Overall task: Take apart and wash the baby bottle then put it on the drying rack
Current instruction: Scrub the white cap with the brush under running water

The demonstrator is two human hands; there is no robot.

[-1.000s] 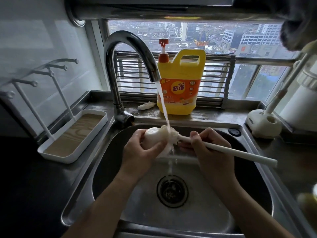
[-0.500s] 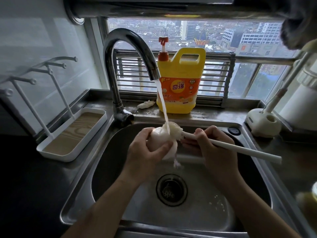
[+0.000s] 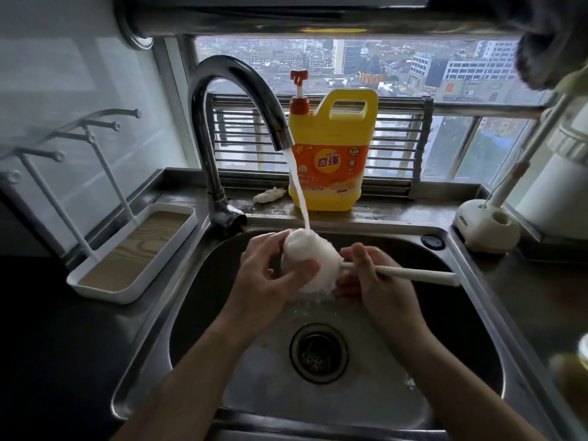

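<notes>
**A:** Where's the bottle, and who has hold of it?

**B:** The baby bottle piece is over the back half of the sink, right under the faucet. The water stream lands on its top. The left hand has its grip wrapped round it, thumb across the front and fingers behind.

**A:** And the other hand?

**B:** The right hand has its grip pinched on the brush handle, close to where it meets the bottle piece. I can't see the brush head. The handle's free end points right over the basin and stops short of the right rim.

**A:** How much room is there around them?

**B:** Both hands are well above the drain, and both forearms cross the front rim. The faucet's base sits just behind and left of the left hand, so that's the tight side. The back rim is near the knuckles.

**A:** What about beyond the edges?

**B:** The detergent jug stands on the ledge behind, apart from the hands. A small white piece lies between it and the faucet base. The drying rack sits on the worktop to the left, with its tray edge just beside the sink rim and its pegs leaning up toward the wall. A brush holder stands at the back right corner.
</notes>
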